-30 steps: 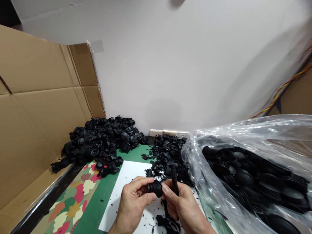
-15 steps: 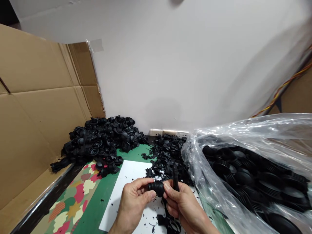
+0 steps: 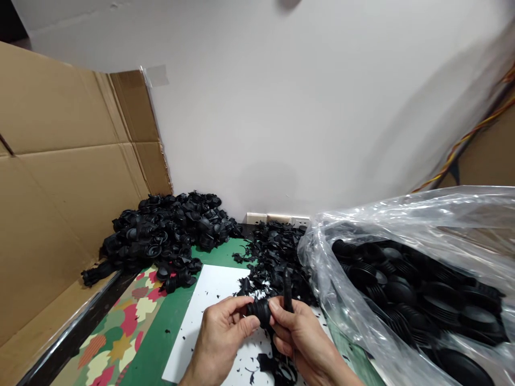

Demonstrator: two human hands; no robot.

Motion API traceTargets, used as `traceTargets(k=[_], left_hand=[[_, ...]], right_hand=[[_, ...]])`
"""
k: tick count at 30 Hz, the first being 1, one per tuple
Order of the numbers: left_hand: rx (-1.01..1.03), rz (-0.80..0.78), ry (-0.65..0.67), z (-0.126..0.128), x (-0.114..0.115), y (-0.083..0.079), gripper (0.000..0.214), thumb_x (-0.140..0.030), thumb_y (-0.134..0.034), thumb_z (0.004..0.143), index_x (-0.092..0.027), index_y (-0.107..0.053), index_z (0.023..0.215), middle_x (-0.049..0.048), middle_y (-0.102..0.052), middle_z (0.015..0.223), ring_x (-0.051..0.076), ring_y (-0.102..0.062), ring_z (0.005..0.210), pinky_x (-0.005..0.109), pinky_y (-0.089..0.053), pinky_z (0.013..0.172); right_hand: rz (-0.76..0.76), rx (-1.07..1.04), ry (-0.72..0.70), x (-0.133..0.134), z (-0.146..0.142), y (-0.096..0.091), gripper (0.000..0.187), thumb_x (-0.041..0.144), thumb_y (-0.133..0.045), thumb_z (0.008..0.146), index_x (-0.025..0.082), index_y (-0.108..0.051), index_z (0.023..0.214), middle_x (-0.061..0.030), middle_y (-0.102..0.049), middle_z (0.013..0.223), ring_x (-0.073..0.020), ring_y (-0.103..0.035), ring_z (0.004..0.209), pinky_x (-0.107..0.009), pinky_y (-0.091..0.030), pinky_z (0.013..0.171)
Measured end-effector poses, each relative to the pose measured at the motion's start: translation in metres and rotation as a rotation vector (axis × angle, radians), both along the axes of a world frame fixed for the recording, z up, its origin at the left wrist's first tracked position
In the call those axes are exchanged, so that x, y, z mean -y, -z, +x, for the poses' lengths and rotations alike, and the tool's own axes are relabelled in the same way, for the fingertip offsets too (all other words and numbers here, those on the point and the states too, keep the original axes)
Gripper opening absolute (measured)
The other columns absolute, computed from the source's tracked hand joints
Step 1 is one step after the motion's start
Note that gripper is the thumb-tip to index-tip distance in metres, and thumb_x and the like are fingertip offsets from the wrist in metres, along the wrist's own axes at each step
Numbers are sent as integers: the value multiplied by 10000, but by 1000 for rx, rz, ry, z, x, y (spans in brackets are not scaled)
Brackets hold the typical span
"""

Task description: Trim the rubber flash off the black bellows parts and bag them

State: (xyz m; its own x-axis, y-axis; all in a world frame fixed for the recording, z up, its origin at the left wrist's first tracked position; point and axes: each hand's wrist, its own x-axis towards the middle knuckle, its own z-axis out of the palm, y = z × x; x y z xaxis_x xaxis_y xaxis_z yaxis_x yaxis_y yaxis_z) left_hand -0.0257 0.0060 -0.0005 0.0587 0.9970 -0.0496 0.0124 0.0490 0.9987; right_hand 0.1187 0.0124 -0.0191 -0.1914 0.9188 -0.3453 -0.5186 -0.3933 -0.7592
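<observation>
Both my hands meet low in the middle of the view over a white sheet [image 3: 209,300]. My left hand [image 3: 223,335] pinches a small black ribbed rubber part [image 3: 260,312] between thumb and fingers. My right hand [image 3: 300,335] touches the same part with its thumb and grips a black tool handle [image 3: 287,289] that stands upright behind the part. The tool's working end is hidden. Black rubber trimmings [image 3: 273,370] lie on the sheet just below my hands.
A heap of black ribbed parts [image 3: 164,230] lies at the back left against a cardboard wall [image 3: 60,177]. A mound of black scraps [image 3: 277,252] sits behind my hands. A clear plastic bag [image 3: 406,268] of black parts fills the right. A green mat [image 3: 156,343] covers the table.
The hands stay in place, shifting slightly right and down. The left fingers have turned the rubber part a little against the right thumb.
</observation>
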Motion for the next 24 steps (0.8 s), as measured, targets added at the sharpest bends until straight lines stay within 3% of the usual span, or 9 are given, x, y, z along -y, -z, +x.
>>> traceTargets(k=[4,6,8,11,14,17,19,21,24], left_hand=[[113,-220,-50,-1,-5,2,331,-419,-769,591,-103,-674,625,9,-619,447,83,-509,344,169,-359,343],[230,-325,-103,-2,-7,2,399,-477,-761,578,-107,-616,545,7,-607,447,72,-502,309,156,-326,305],[310,-388,-140,-3,-9,3,415,-484,-773,551,-104,-606,554,14,-624,489,71,-514,306,147,-306,281],[316,-417,-105,-2,-9,5,450,-521,-755,556,-95,-614,577,8,-601,455,75,-507,284,142,-273,257],[250,-407,-21,-1,-7,7,514,-605,-661,622,-97,-601,574,30,-606,466,89,-505,268,153,-255,251],[87,-286,-53,-3,-4,5,497,-595,-612,683,-98,-629,684,50,-646,599,72,-487,291,159,-237,268],[-32,-100,-110,-4,-2,1,412,-458,-724,640,-125,-663,874,38,-655,751,60,-493,380,162,-305,324],[-131,101,-107,-3,1,-3,469,-265,-803,571,-197,-667,1015,28,-644,900,82,-526,524,176,-401,439],[-230,275,-53,0,3,-6,387,-133,-765,600,-256,-722,965,17,-655,913,130,-552,671,199,-446,579]], right_hand=[[102,116,-11,2,1,1,427,547,-721,625,154,-555,645,112,-322,411,-22,-189,354,-175,-161,352],[180,214,0,3,3,-2,423,543,-700,649,143,-618,760,63,-460,480,-32,-245,354,-185,-204,351],[274,318,10,4,2,-7,379,464,-736,629,147,-660,824,-15,-606,655,-81,-416,432,-219,-334,413],[438,440,11,5,-4,-13,193,297,-739,607,169,-680,739,-42,-638,764,-202,-566,714,-287,-438,646],[492,518,43,5,-9,-11,97,248,-632,665,182,-612,596,-7,-571,644,-195,-534,674,-285,-407,637],[384,525,92,3,-10,-3,143,275,-617,670,175,-587,573,15,-518,558,-159,-466,573,-270,-363,565],[313,475,114,1,-8,3,160,309,-658,649,165,-605,604,19,-512,544,-147,-445,552,-263,-350,542],[296,393,111,1,-7,5,205,342,-697,632,157,-609,619,11,-531,562,-136,-442,544,-252,-343,520],[289,313,59,2,-7,4,279,395,-737,607,147,-611,619,27,-508,515,-94,-388,452,-222,-286,435]])
